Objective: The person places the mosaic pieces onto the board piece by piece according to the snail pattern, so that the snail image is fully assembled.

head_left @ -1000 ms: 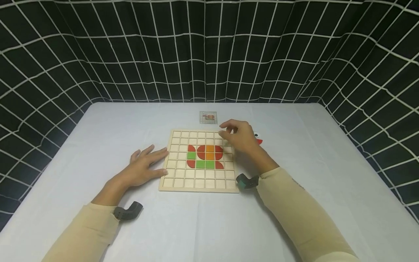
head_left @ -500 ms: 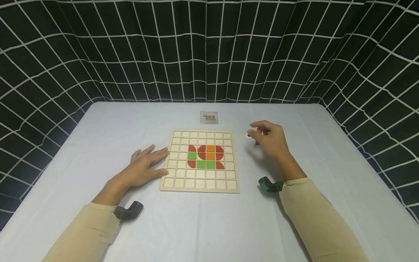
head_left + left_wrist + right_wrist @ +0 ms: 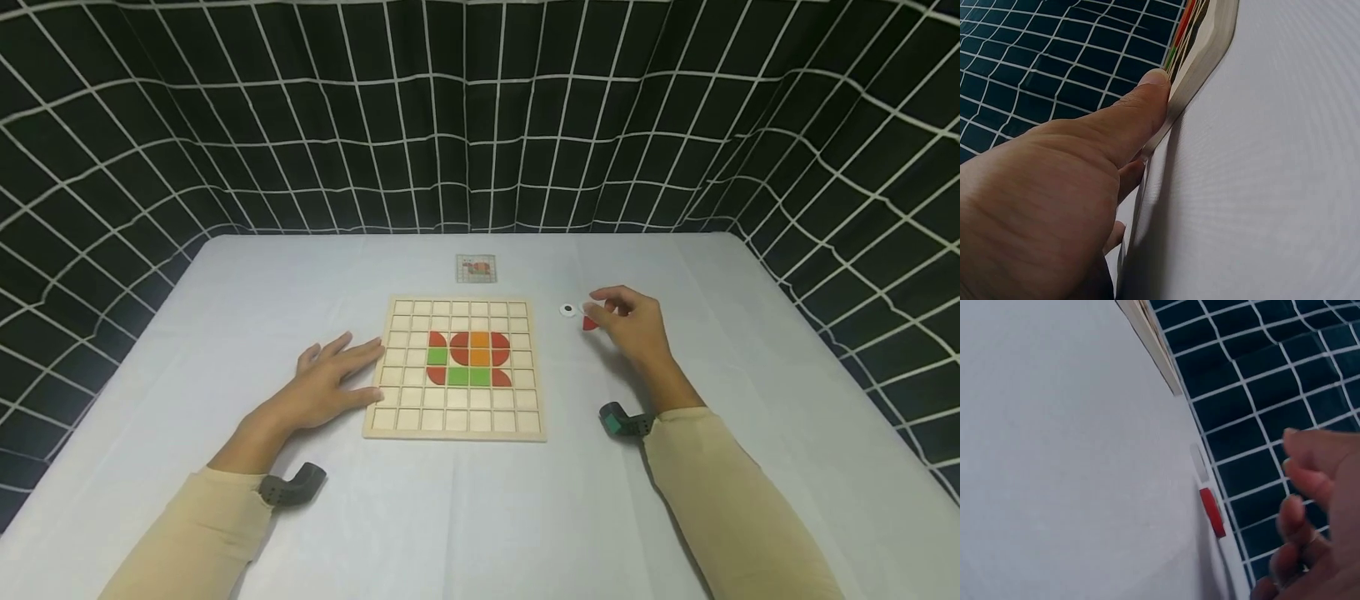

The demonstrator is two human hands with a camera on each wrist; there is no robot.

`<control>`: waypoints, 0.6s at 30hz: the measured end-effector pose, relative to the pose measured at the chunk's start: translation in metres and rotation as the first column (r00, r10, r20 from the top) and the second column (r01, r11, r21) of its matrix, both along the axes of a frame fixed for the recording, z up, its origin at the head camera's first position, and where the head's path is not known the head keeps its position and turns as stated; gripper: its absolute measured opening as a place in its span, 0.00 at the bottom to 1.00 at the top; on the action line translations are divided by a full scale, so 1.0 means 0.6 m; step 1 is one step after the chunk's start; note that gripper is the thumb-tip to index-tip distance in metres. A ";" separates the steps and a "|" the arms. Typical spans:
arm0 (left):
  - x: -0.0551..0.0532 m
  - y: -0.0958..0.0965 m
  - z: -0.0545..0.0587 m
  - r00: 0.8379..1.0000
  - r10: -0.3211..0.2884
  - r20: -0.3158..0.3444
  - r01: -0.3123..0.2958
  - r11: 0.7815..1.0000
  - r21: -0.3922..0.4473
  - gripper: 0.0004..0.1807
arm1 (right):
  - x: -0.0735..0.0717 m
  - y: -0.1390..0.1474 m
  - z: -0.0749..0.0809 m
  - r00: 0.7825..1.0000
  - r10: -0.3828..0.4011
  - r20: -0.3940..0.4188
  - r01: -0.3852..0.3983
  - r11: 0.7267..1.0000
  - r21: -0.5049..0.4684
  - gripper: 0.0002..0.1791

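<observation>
A wooden grid board [image 3: 457, 422] lies on the white table, with red, orange and green tiles [image 3: 480, 350] set in its middle cells. Along its left edge, fingertips and thumb of my left hand [image 3: 322, 387] rest with the fingers spread. In the left wrist view, that thumb touches the board's edge [image 3: 1204, 62]. My right hand [image 3: 633, 327] hovers right of the board, fingers bent and thumb near the index finger, nothing visible between them. Beneath its fingertips lies a red piece [image 3: 590, 323], also seen in the right wrist view [image 3: 1212, 512]. Left of this sits a white disc with a black dot [image 3: 567, 310].
A small picture card [image 3: 476, 268] with a printed grid pattern lies behind the board. Dark curtains with white grid lines [image 3: 480, 125] enclose the table at the back and sides. Each wrist carries a dark curved mount, one at the right sleeve [image 3: 624, 422].
My right hand has moved right, from the board's far right corner to above the red piece, then shifted slightly farther right. The left hand stays at the board's edge.
</observation>
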State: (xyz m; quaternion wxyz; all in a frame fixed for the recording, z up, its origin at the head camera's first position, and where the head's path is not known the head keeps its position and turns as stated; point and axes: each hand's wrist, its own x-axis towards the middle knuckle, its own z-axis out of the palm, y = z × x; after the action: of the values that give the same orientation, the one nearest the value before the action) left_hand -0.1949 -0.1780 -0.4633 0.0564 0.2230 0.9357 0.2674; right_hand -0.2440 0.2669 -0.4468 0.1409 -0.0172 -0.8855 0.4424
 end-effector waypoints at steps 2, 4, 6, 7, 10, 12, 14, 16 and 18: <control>0.000 -0.001 0.000 1.000 0.005 -0.003 -0.005 1.000 -0.002 0.40 | -0.004 0.005 -0.008 0.999 -0.004 0.037 0.003 0.999 0.036 0.16; 0.000 -0.001 0.001 1.000 0.010 -0.004 -0.010 1.000 -0.006 0.40 | -0.007 0.008 -0.015 0.998 -0.004 0.069 -0.001 0.997 0.078 0.16; 0.000 -0.001 0.002 1.000 0.010 -0.002 -0.010 1.000 -0.006 0.40 | -0.008 0.010 -0.020 0.996 0.006 0.086 -0.016 0.992 0.123 0.16; 0.000 -0.001 0.003 1.000 0.011 -0.001 -0.011 1.000 -0.008 0.40 | -0.009 0.011 -0.023 0.996 0.011 0.092 -0.024 0.989 0.145 0.15; 0.000 -0.002 0.003 1.000 0.009 0.001 -0.009 1.000 -0.010 0.40 | -0.007 0.010 -0.025 0.994 0.020 0.108 -0.043 0.976 0.214 0.14; -0.001 -0.002 0.003 1.000 0.004 0.000 -0.004 1.000 -0.006 0.40 | -0.005 0.008 -0.024 0.992 0.031 0.119 -0.059 0.969 0.241 0.13; 0.000 -0.002 0.003 1.000 0.001 -0.002 -0.001 1.000 -0.003 0.40 | -0.004 0.007 -0.022 0.991 0.040 0.130 -0.074 0.962 0.264 0.12; 0.000 -0.003 0.003 1.000 -0.004 -0.004 0.004 1.000 0.004 0.40 | -0.003 0.006 -0.020 0.989 0.054 0.138 -0.091 0.957 0.277 0.12; 0.000 -0.002 0.004 1.000 -0.003 0.000 0.003 1.000 0.006 0.39 | -0.003 0.006 -0.018 0.987 0.064 0.146 -0.104 0.952 0.288 0.13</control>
State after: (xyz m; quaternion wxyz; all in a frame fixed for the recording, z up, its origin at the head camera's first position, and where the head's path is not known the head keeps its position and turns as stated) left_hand -0.1947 -0.1795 -0.4611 0.0560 0.2246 0.9346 0.2700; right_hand -0.2459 0.2702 -0.4577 0.0626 0.0117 -0.9489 0.3089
